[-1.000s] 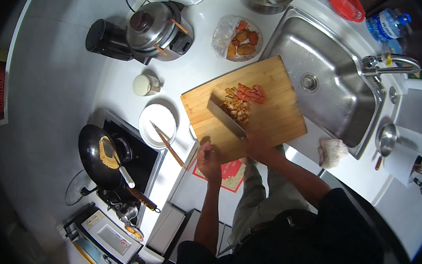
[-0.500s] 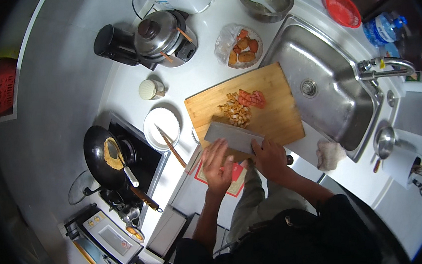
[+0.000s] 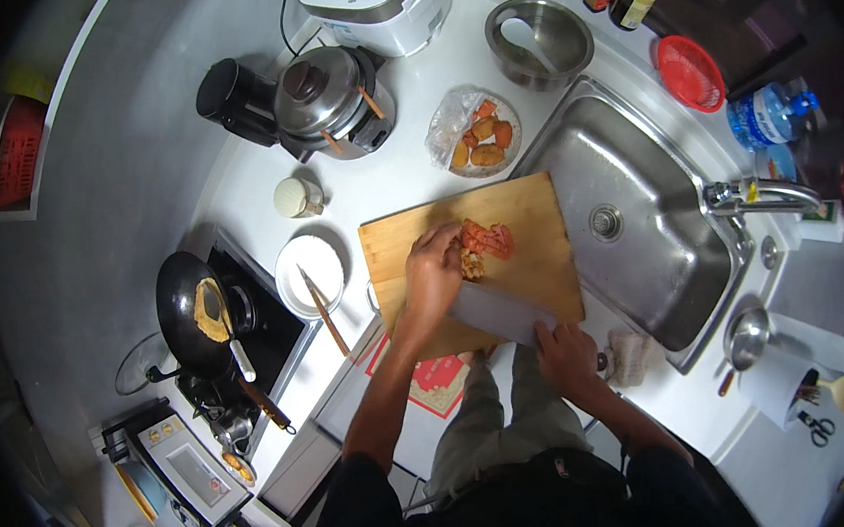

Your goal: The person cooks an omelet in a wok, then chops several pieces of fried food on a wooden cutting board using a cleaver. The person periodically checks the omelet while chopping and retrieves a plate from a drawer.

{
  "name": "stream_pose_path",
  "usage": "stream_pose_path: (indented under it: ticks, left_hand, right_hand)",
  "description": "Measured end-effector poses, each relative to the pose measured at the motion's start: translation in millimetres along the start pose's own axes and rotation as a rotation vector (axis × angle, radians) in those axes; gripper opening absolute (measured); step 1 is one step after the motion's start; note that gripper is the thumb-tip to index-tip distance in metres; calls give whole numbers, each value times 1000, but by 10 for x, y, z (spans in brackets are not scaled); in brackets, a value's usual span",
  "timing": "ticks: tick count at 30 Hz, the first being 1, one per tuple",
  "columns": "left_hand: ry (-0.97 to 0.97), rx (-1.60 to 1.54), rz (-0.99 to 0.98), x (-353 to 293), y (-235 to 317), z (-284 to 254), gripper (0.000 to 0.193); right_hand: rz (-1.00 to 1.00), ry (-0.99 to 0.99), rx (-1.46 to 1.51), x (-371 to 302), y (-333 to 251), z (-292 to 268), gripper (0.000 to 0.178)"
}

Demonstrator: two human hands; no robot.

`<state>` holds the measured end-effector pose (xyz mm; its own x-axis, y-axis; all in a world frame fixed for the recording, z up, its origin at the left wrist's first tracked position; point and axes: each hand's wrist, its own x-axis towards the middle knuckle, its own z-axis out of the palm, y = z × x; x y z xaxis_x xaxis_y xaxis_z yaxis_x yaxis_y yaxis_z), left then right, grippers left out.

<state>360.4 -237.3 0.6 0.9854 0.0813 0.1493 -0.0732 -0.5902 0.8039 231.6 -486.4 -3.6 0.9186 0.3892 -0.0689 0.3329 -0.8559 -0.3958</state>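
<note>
- Head view: left hand [image 3: 433,275] cups the chopped food [image 3: 481,243] mid cutting board [image 3: 472,259], fingers curled close around it.
- Right hand [image 3: 565,351] grips the cleaver [image 3: 502,312] handle at the board's near edge; the blade lies flat beside the left wrist and could nick it.
- Pieces might spill off toward the sink [image 3: 630,235].
</note>
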Motion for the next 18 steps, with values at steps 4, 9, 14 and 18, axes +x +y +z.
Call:
stream_pose_path:
  ticks: [4, 9, 14, 18]
  left_hand:
    - [-55, 54, 15, 659, -240, 413, 32]
    - [-14, 241, 65, 1271, -530, 788, 33]
    - [64, 371, 79, 1480, -718, 808, 38]
    - [-18, 341, 56, 1510, -732, 700, 45]
  right_hand:
    - [58, 1, 37, -42, 164, -18, 44]
    - [58, -29, 76, 21, 352, -115, 38]
    - [57, -55, 118, 96, 546, -216, 42]
    - [77, -49, 155, 81, 706, -158, 44]
